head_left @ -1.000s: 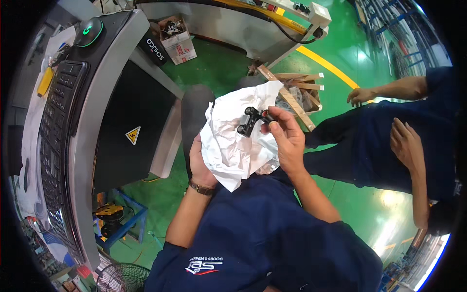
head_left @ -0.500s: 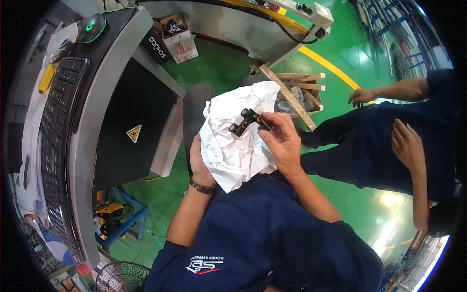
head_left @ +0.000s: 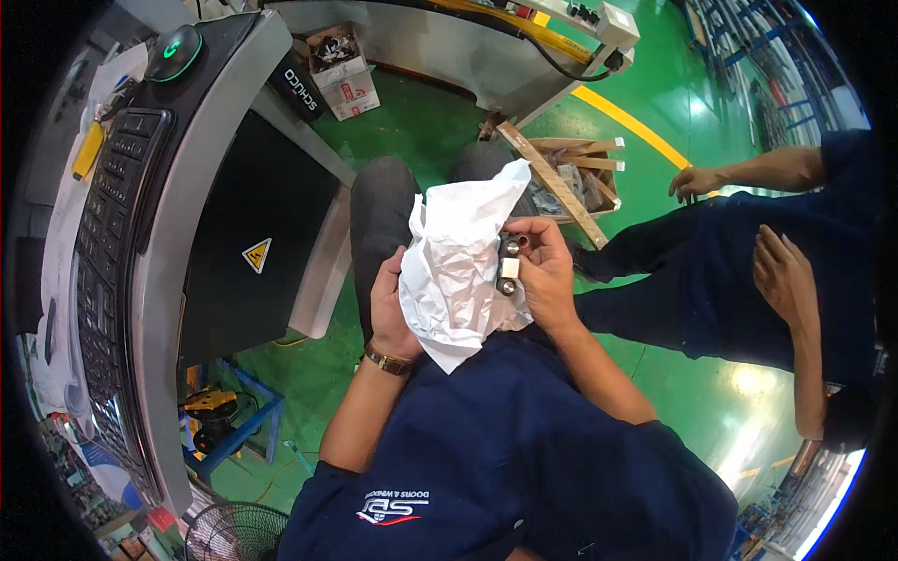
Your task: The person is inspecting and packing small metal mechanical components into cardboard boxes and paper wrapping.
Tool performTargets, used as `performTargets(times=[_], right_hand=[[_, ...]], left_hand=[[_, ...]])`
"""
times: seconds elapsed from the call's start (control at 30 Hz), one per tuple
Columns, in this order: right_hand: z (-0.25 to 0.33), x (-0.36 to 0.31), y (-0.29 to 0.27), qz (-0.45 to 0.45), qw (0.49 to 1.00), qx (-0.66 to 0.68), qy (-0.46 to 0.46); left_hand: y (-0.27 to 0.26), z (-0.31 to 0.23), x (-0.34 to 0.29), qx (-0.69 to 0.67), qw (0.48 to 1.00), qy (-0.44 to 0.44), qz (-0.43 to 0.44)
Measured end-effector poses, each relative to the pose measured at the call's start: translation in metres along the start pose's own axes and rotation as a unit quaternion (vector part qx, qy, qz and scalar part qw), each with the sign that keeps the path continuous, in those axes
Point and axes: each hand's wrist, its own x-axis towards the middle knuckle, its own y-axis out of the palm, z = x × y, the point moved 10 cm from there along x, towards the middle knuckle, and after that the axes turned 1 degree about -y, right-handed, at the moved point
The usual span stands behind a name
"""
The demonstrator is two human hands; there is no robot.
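A crumpled sheet of white paper (head_left: 458, 266) lies over my lap. My left hand (head_left: 390, 304), with a watch at the wrist, grips its left edge, some fingers hidden beneath the sheet. Between the thumb and fingers of my right hand (head_left: 545, 273) is a small black fitting (head_left: 509, 245) with round metal ends, a pale block on its side and a copper-coloured round part near the top. The fitting stands upright against the paper's right edge. Its exact kind cannot be made out.
At left, a grey machine console carries a black keyboard (head_left: 117, 243) and a mouse (head_left: 175, 53). Ahead stand an open cardboard box (head_left: 351, 89) and a box of scraps with wooden strips (head_left: 552, 178). Another person (head_left: 748, 271) stands close on the right. A fan (head_left: 234, 533) is at lower left.
My right hand has turned the black fitting from slanting to upright, showing its pale block. The paper has folded inward and narrowed, and my left hand has shifted slightly right along it.
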Motion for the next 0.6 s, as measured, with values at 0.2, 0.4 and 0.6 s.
performTargets(times=[0.2,0.4,0.6], right_hand=[[0.001,-0.002,0.001,0.015,1.0,0.021,-0.009],[0.001,0.0,0.002,0.013,1.0,0.026,-0.008],[0.004,0.003,0.001,0.009,0.999,0.021,-0.023]], left_hand=[[0.0,0.001,0.0,0.022,0.999,-0.002,-0.025],[0.004,-0.001,0.002,0.009,1.0,-0.008,-0.005],[0.008,-0.004,0.001,-0.025,0.999,-0.009,0.028]])
